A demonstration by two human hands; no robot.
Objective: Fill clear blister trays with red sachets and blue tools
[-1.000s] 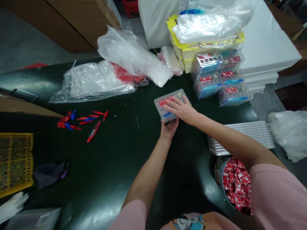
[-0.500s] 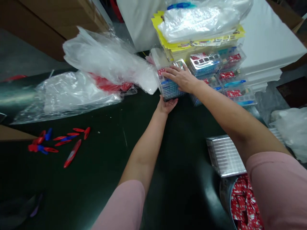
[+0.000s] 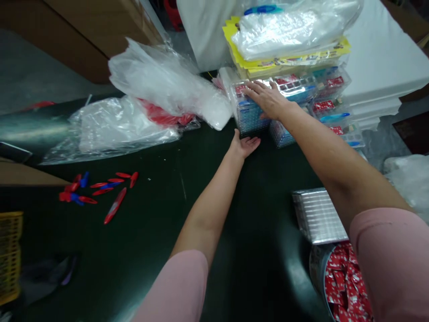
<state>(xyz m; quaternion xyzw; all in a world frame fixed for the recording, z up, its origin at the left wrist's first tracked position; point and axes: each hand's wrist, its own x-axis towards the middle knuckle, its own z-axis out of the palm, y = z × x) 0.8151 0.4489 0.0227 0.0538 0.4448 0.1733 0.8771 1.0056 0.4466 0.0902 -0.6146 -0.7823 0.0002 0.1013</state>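
A stack of clear plastic cases with blue items and a red packet on top stands at the back of the dark table. My right hand rests on its top with the fingers spread. Just below the stack's front edge is my left hand, palm up, fingers apart, holding nothing. More filled cases stand against the right side of the stack.
Plastic bags lie at the back left, red and blue pieces nearer. Yellow cards are behind the stacks. At right are clear trays and a tub of red packets. A yellow basket is far left.
My left hand has come away from the bottom of the stack and opened. The stack now stands against the neighbouring cases. The whole view has shifted slightly.
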